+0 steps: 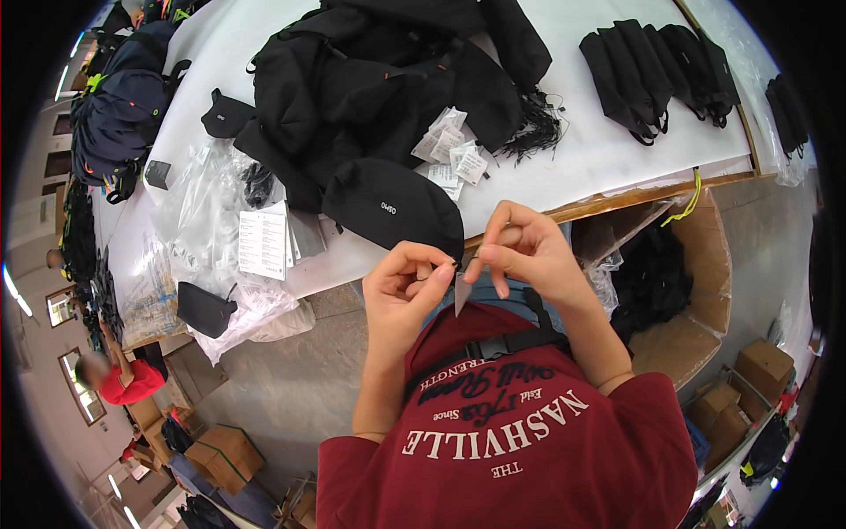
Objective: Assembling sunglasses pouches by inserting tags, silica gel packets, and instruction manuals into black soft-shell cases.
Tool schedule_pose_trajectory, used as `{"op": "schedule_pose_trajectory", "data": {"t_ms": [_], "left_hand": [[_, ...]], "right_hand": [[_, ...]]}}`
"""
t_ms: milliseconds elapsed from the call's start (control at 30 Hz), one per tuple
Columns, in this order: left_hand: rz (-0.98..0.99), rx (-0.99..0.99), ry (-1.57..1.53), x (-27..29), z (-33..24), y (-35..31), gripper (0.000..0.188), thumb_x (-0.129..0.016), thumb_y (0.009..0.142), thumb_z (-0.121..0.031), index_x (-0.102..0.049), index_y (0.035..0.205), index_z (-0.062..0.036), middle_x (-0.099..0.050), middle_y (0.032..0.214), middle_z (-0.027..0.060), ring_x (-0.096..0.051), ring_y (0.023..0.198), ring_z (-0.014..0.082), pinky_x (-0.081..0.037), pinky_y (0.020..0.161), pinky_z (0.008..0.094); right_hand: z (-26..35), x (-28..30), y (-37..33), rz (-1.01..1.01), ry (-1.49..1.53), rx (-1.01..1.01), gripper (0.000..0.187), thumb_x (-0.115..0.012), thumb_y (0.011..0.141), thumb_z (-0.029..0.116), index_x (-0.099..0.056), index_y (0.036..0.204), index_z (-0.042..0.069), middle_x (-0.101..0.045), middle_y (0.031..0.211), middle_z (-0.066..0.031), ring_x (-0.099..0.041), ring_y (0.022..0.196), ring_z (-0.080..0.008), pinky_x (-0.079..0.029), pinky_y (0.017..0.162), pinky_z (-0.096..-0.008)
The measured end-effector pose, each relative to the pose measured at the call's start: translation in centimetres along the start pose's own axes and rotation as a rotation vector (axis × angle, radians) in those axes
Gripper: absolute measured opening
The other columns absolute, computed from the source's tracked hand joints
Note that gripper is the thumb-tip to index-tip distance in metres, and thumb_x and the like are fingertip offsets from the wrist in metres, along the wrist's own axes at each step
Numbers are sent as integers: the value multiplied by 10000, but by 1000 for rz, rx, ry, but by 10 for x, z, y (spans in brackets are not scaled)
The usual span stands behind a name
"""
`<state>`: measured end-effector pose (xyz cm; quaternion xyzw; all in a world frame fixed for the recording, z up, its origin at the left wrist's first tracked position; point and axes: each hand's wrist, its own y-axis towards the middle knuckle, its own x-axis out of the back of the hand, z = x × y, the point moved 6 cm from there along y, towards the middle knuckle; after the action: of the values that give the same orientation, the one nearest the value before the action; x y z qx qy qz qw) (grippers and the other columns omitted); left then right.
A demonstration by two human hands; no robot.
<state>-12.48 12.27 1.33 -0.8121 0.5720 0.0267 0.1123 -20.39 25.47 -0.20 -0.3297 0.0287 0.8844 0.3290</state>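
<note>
Near the bench (617, 150) edge, left hand (401, 286) and right hand (520, 247) both pinch a small grey tag (462, 294). White labels (454, 150) lie on far black bags (388, 88); their print is unreadable.

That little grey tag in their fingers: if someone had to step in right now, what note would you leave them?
Left hand: pinching the top of a small grey tag.
Right hand: pinching the same tag from the other side; both hands held up at the table edge.
Nearby: a black pouch lies on the table just ahead, with a heap of black bags and loose white tags behind it.
Done: the tag is in hand.
Left: it is not yet on any bag.
</note>
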Motion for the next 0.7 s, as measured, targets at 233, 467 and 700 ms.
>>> {"op": "schedule_pose_trajectory", "data": {"t_ms": [233,467,700], "left_hand": [[-38,-8,130,-5,1,-1,61,-648,803,35,-612,839,1,-379,605,-89,-287,551,-8,-222,512,164],[-70,-52,155,-2,4,-1,69,-655,790,26,-612,829,-10,-366,587,-88,-280,536,-5,-218,503,170],[-48,-48,184,-3,4,0,69,-659,786,22,-613,825,-13,-357,573,-87,-279,528,-2,-216,497,176]], "right_hand": [[-11,2,2,-127,-20,-63,139,-693,845,113,-574,816,48,-601,707,8,-533,605,-35,-380,510,-163],[-10,-1,2,-116,19,-66,127,-702,838,111,-589,817,57,-586,733,32,-522,662,-21,-397,586,-164],[-14,0,3,-142,-10,-69,125,-712,828,98,-601,830,40,-591,738,33,-511,650,-13,-402,586,-157]]}}
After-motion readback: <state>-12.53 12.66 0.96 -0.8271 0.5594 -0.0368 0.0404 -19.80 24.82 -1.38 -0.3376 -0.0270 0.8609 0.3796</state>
